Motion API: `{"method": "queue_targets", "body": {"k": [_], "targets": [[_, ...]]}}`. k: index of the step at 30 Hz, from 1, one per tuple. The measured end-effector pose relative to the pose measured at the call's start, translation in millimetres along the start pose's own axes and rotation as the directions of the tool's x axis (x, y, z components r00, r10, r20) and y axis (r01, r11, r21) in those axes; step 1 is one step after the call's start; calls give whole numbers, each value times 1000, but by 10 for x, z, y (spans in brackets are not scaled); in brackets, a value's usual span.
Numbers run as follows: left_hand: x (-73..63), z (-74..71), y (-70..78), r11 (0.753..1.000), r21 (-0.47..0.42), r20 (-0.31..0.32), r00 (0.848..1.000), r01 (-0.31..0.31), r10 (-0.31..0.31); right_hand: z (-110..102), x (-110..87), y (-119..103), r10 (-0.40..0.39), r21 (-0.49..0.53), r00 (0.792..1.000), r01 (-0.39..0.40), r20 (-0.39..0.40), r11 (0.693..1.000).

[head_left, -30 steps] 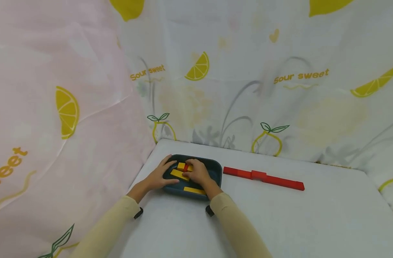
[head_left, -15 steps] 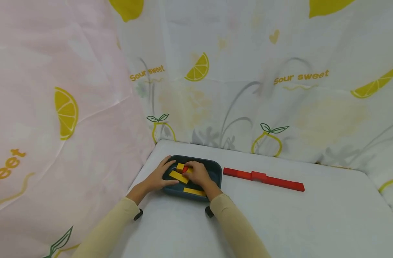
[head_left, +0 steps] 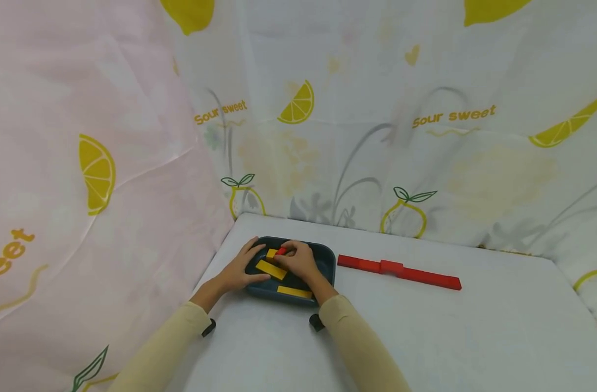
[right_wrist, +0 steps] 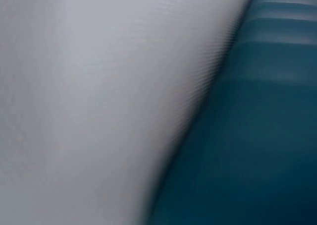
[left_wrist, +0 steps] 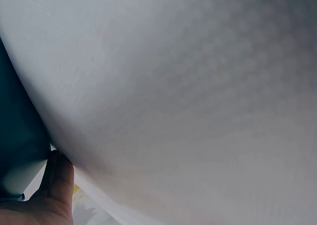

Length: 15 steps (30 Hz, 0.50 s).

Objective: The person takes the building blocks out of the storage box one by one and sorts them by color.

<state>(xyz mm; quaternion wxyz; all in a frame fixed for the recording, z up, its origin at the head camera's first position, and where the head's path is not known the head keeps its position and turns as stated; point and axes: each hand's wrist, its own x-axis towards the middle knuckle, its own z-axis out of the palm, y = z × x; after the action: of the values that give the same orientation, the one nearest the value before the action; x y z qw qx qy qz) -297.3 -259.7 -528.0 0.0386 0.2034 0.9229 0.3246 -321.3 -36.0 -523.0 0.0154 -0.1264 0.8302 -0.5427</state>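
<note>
In the head view, a dark blue tray (head_left: 330, 267) stands at the back left of the white table. My left hand (head_left: 236, 271) lies at its left end, fingers extended along the rim and thumb stretched over the near side. Over the tray, my right hand (head_left: 300, 263) pinches a small red block (head_left: 281, 251) between thumb and fingertips. Just beneath that is a yellow block (head_left: 270, 254), partly hidden. A longer yellow block (head_left: 271, 269) lies slanted in front, and another yellow block (head_left: 293, 292) lies along the near wall. The left wrist view shows left fingers (left_wrist: 62, 178) beside the tray.
Right of the tray, several red blocks (head_left: 426, 276) lie end to end in a row. White lemon-print cloth (head_left: 357, 136) hangs behind the table, and pinkish cloth (head_left: 146, 218) hangs at the left. The right wrist view shows mostly tray wall (right_wrist: 257, 126) and tabletop.
My right hand has lifted slightly and turned with the red block, uncovering more of the slanted yellow block. The left hand keeps its place on the tray.
</note>
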Motion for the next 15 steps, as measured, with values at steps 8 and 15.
{"method": "queue_targets", "body": {"k": [8, 15], "targets": [[-15, 14, 2, 1000, -2, 1, 1000, 13, -13, 6, -30, -2, 19, 45, 999, -18, -26, 999], [-17, 1, 37, 1000, 12, 6, 1000, 20, -20, -8, -33, -3, 4, 24, 1000, -4, 1, 1000]]}}
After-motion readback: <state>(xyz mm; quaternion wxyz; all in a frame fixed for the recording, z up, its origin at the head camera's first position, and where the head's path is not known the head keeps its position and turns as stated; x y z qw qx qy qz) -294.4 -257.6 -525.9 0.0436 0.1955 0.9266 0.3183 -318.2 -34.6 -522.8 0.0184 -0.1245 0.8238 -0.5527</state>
